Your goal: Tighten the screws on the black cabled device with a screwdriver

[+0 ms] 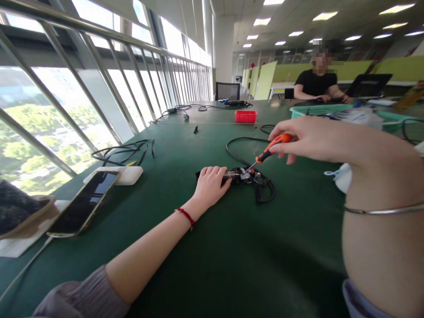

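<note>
My right hand (298, 139) is closed round the orange and black handle of a screwdriver (273, 147). The screwdriver slants down to the left, and its tip meets the opened end of a black corded device (236, 173) lying on the green table. Inside that end, metal parts and thin coloured wires show. My left hand (212, 183) is wrapped over the device's other end, pressing it against the tabletop. A black cable (243, 140) runs from the device, looping behind it and under my right hand. What exactly the tip touches is too small to tell.
On the left lie a phone (86, 201), a white block (130, 175) and a coiled black cable (124, 152). Farther back stand a red bin (245, 116) and a green basket (300, 110). A small black part (195, 129) lies mid-table. Another person (316, 84) sits across.
</note>
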### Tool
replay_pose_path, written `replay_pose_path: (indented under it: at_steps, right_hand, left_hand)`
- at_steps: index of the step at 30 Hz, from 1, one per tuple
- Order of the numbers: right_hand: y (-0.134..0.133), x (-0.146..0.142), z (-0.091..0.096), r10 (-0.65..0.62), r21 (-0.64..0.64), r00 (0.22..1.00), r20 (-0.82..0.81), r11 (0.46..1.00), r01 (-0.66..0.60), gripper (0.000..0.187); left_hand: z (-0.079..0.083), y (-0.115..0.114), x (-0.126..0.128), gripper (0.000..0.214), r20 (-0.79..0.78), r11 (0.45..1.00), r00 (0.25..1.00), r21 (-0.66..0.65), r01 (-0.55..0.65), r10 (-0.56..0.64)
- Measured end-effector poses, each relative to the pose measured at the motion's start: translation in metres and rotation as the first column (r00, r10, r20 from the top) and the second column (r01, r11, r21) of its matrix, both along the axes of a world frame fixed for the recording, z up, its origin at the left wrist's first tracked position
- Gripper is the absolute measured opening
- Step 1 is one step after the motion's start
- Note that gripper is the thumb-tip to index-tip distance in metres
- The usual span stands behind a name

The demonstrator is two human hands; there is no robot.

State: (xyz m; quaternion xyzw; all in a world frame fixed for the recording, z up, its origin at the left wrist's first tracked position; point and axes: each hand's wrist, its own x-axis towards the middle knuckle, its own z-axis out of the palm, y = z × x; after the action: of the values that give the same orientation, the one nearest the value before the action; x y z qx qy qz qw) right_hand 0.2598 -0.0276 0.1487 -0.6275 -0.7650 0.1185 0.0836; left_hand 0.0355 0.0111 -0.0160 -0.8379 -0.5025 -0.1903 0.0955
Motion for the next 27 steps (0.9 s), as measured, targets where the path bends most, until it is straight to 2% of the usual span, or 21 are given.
replay_pose_path:
  at_steps: [3,5,9,12,14,17,19,21,24,27]
  right_hand:
    - [0.0014,0.0024,-0.0009,-0.028,-0.143,1.0,0.014,0.989,0.03,0.058]
    - [0.0013,0.0017,-0.0013,-0.041,-0.167,0.999,0.027,0.985,0.045,0.062]
    - [0.0009,-0.0005,-0.0013,0.003,-0.034,1.0,-0.011,0.999,-0.004,0.04]
    - [0.0005,-0.0015,-0.0005,0.034,0.034,0.999,0.025,0.999,-0.035,0.032]
    - [0.0003,-0.0024,-0.0001,0.027,-0.018,1.0,0.0,0.999,-0.027,0.035]
    - [0.0006,-0.0043,-0.0002,-0.024,-0.109,1.0,-0.016,0.994,0.023,0.056]
    - [0.0014,-0.0054,-0.0005,-0.05,-0.105,0.999,-0.011,0.993,0.049,0.061]
    - [0.0019,-0.0056,-0.0005,-0.032,-0.08,0.999,-0.035,0.996,0.029,0.055]
    - [0.0013,-0.0028,-0.0004,0.037,-0.024,0.998,-0.054,0.999,-0.038,0.037]
    - [0.0006,0.0037,-0.0005,0.071,0.044,0.997,-0.036,0.997,-0.07,0.039]
  left_hand:
    - [0.0014,-0.0002,-0.0006,0.035,-0.017,1.0,1.0,-0.024,0.012,-0.012]
    - [0.0026,-0.0006,-0.0005,0.036,-0.019,1.0,1.0,-0.029,0.012,-0.012]
    - [0.0033,-0.001,0.0,0.038,-0.02,0.999,1.0,-0.04,0.01,-0.011]
    - [0.0024,-0.0003,0.0001,0.039,-0.025,0.999,1.0,-0.042,0.01,-0.011]
    - [0.002,0.0003,-0.0001,0.04,-0.03,0.999,0.999,-0.042,0.01,-0.011]
    - [0.0024,0.0005,-0.0002,0.041,-0.034,0.999,0.999,-0.045,0.009,-0.011]
    - [0.0033,-0.0002,-0.0001,0.042,-0.036,0.999,0.999,-0.049,0.006,-0.008]
    - [0.0045,-0.0012,0.0002,0.042,-0.039,0.999,0.999,-0.053,0.001,-0.003]
    - [0.0058,-0.0023,0.0007,0.043,-0.042,0.998,0.999,-0.061,-0.003,0.001]
    - [0.0053,-0.002,0.0007,0.045,-0.04,0.998,0.999,-0.06,0.001,-0.003]
